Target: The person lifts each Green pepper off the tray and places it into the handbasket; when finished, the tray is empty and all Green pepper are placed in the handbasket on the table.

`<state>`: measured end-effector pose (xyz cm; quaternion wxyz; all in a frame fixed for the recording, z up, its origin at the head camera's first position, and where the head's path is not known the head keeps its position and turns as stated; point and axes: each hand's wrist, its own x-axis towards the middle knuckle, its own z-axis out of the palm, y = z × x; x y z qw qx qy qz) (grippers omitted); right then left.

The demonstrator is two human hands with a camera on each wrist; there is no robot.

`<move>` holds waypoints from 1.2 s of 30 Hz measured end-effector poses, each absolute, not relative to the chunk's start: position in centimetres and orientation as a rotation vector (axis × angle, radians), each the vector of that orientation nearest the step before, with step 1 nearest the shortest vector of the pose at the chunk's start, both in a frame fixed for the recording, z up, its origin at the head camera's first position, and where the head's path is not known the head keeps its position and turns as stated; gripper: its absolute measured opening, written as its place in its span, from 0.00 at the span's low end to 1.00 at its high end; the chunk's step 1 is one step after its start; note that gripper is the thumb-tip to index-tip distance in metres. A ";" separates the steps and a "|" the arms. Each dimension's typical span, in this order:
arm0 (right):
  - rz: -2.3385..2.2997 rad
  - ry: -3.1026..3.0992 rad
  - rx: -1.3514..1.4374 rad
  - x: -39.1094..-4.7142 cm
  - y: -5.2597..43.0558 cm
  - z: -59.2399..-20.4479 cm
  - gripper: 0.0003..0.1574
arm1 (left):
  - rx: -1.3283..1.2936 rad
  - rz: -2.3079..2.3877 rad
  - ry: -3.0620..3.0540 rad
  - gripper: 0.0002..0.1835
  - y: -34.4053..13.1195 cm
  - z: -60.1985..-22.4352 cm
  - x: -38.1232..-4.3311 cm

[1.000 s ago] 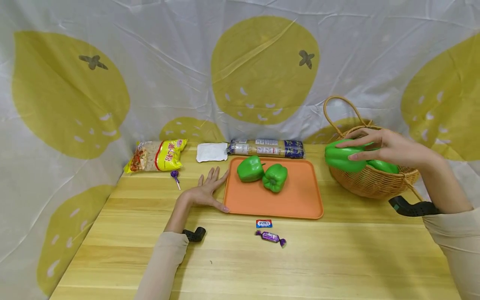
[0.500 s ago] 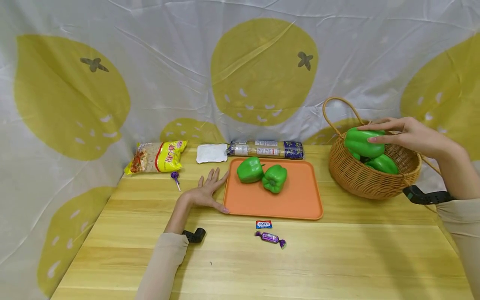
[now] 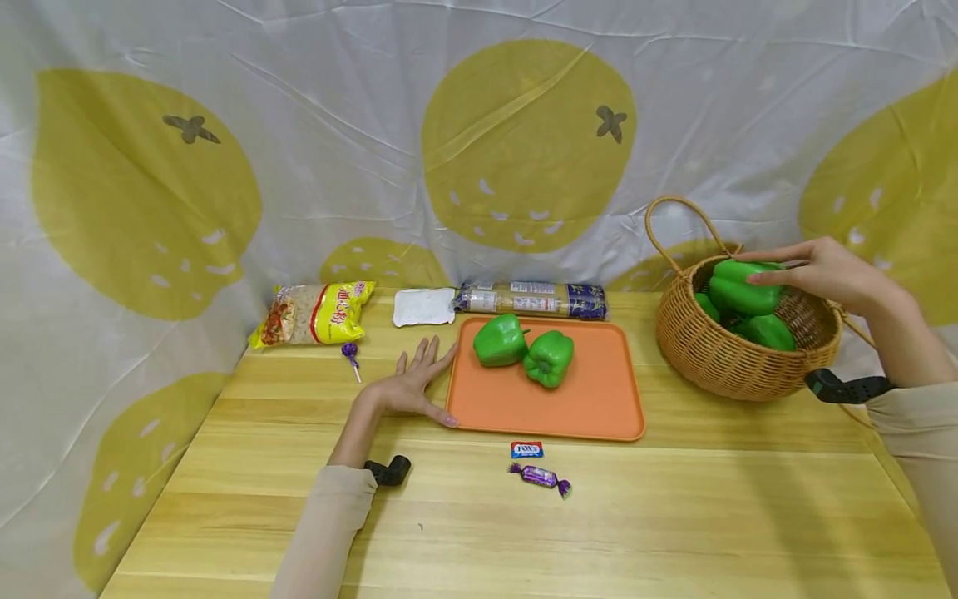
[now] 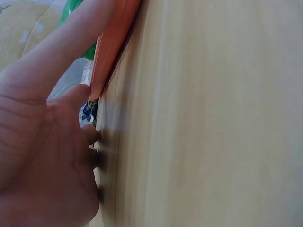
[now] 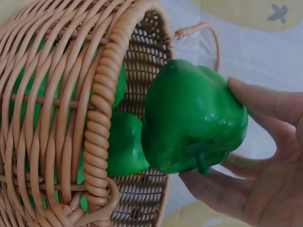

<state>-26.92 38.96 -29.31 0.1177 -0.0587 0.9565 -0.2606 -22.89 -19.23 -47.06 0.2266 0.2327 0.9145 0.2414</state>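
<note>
My right hand grips a green bell pepper between thumb and fingers, at the mouth of the wicker basket. Inside that basket lie other green peppers, partly hidden by the weave and the held one. My left hand is spread at the left edge of the orange tray, thumb at its near corner; the left wrist view shows the thumb along the tray rim. Two green bell peppers, one on its side and one beside it, sit on the tray.
Behind the tray lie a noodle packet and a white packet. A yellow food bag and a purple lollipop are at left. In front are a small red-blue sweet and a purple wrapped candy.
My right hand has carried the bell pepper rightward from the basket's left rim to over its opening, and slightly lower into it. The left hand has stayed at the tray.
</note>
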 end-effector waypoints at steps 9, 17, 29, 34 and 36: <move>-0.752 2.746 -0.127 -27.9 40.1 -31.5 0.38 | 0.644 0.664 2.513 0.69 -19.1 -47.1 -22.9; -0.765 2.633 -0.184 -28.1 40.8 -33.3 0.39 | 0.648 0.663 2.511 0.69 -19.2 -47.0 -22.9; -0.731 2.640 -0.223 -28.0 39.9 -32.0 0.45 | 0.642 0.676 2.513 0.69 -19.3 -47.1 -22.9; -0.791 2.769 -0.306 -26.3 36.3 -30.2 0.43 | 0.639 0.673 2.513 0.69 -19.3 -47.1 -22.9; -0.851 2.798 -0.390 -25.4 34.2 -29.8 0.41 | 0.639 0.672 2.512 0.69 -19.2 -47.1 -22.9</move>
